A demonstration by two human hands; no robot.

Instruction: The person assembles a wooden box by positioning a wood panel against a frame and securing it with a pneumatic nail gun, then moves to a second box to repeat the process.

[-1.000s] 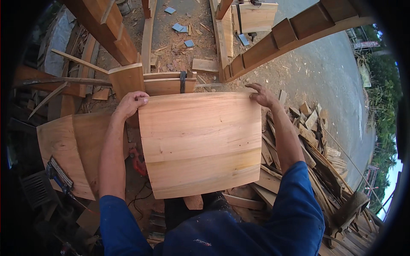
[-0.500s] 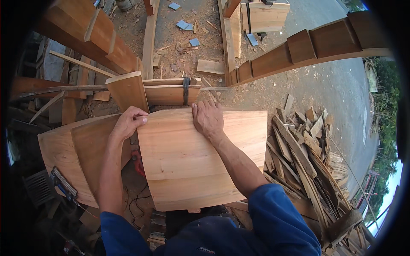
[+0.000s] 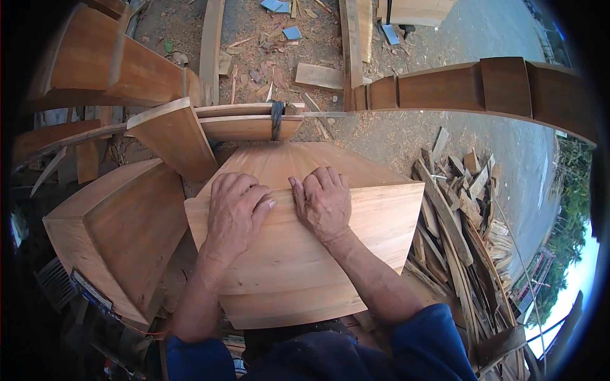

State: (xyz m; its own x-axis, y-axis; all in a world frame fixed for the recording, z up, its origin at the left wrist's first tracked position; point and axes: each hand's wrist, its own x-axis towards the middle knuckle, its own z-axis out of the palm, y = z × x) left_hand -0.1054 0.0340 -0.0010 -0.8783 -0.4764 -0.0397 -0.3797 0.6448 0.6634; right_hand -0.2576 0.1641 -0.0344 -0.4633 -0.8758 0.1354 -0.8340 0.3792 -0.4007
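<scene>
In front of me stands a large pale wooden block-shaped piece [image 3: 305, 279] made of joined boards. Its broad face is toward me, and a tapering upper face shows beyond the edge. My left hand [image 3: 238, 203] grips that edge left of its middle, fingers bent over onto the far face and thumb along the near side. Close by on the right, my right hand [image 3: 323, 203] holds the same edge with curled fingers. The fingertips are mostly hidden. A second boxy wooden piece [image 3: 133, 235] stands at my left, apart from both hands.
Beyond the piece, boards [image 3: 251, 129] are bound with a black strap [image 3: 277, 120], beside a slanted board [image 3: 175, 140]. A stepped wooden beam [image 3: 445, 87] arches at upper right. Scrap wood [image 3: 457, 235] is heaped on the right. Wood chips and blue squares [image 3: 292, 33] litter the ground.
The wooden piece has tipped, so its upper face now shows beyond the edge. My left hand has moved right and down, from its corner to near my right hand. The view has shifted.
</scene>
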